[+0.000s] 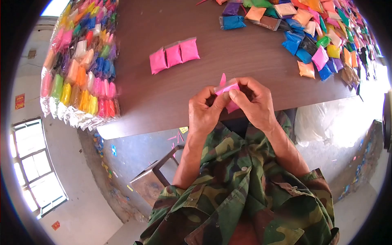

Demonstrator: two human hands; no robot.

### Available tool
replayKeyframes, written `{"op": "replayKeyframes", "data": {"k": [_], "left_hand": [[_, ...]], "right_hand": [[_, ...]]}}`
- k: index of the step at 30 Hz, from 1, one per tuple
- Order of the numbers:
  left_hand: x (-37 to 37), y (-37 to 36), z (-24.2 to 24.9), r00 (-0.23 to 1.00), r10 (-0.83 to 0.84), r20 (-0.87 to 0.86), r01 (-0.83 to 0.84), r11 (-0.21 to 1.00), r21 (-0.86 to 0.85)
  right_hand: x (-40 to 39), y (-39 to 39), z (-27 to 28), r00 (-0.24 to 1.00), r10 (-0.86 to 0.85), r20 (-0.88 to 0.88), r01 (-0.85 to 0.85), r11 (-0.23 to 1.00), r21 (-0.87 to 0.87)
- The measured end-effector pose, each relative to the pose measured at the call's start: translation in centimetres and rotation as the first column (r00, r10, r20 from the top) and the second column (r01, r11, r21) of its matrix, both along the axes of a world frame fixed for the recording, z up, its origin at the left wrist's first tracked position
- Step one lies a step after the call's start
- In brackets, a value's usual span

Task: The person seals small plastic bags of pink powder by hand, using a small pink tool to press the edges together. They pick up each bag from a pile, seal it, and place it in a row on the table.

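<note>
pink packet (227, 88), one, in two hands (258, 104)

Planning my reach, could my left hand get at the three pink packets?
Probably yes: only tabletop shows between your left hand and the three pink packets. It and your right hand hold a pink bag, so the left would likely need freeing.

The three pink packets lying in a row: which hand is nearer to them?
Left: the left hand is on the body side of the three pink packets, slightly to their right; the right hand is farther to the right.
</note>
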State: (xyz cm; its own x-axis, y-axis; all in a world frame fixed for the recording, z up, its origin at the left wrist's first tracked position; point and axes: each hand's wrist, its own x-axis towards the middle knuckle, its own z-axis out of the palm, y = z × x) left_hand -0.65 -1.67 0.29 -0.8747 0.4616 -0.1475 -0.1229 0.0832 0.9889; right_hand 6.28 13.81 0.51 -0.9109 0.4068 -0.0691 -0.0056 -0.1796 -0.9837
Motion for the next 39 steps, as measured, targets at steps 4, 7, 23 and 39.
{"op": "replayKeyframes", "data": {"k": [4, 7, 23, 39], "left_hand": [[0.2, -0.4, 0.2, 0.998, 0.001, 0.064, 0.003, 0.999, -0.052], [0.7, -0.2, 0.7, 0.996, -0.009, 0.087, 0.011, 1.0, -0.024], [2.4, 1.0, 0.4, 1.0, -0.029, -0.011, 0.028, 0.999, -0.029], [1.7, 2.1, 0.0, 0.978, -0.196, 0.065, 0.193, 0.98, 0.045]], "right_hand": [[0.4, 0.5, -0.9, 0.999, 0.054, 0.001, -0.054, 0.998, 0.024], [0.6, 0.4, -0.9, 1.0, 0.004, -0.018, -0.004, 1.0, 0.002], [3.0, 1.5, -0.5, 0.993, 0.068, -0.095, -0.074, 0.996, -0.058], [3.1, 0.9, -0.8, 0.977, -0.212, 0.008, 0.211, 0.966, -0.147]]}}
